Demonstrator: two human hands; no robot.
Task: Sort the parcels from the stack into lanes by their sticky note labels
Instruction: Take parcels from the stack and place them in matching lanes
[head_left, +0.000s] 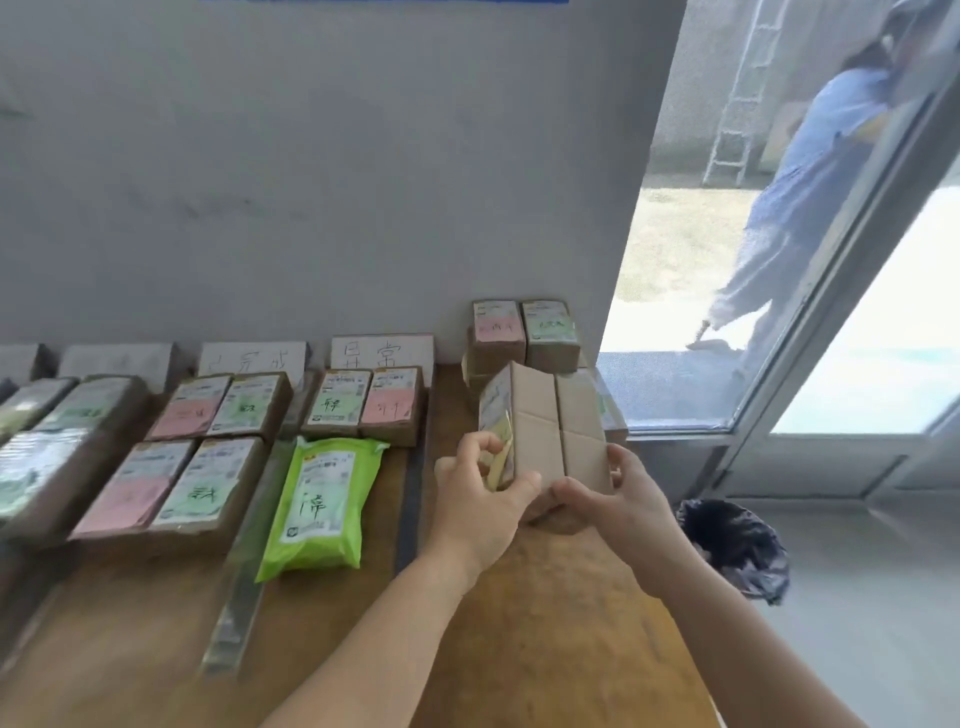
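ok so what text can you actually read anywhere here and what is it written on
"日常": white sign card against the wall.
"滞": green mailer bag.
White sign card to its left: handwriting too faint to read.
Sticky notes on the boxed parcels: handwritten characters, blurred.
Printed shipping labels: too small.
Held box, in both hands: its label is edge-on, unreadable.

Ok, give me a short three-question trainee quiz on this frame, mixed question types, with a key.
1. True or false: the cardboard box in the person's grasp lies flat on the table.
2. Which hand pinches the yellow sticky note on the box's side?
A. left hand
B. right hand
C. neither
3. Fill in: the green soft-pack parcel lies in a lane bordered by two ____ strips.

Key
1. False: it is tilted up on edge, its taped plain face toward the camera.
2. A: the right hand only holds the box's lower right corner.
3. tape; the clear tape strip on its left, the dark tape strip on its right.
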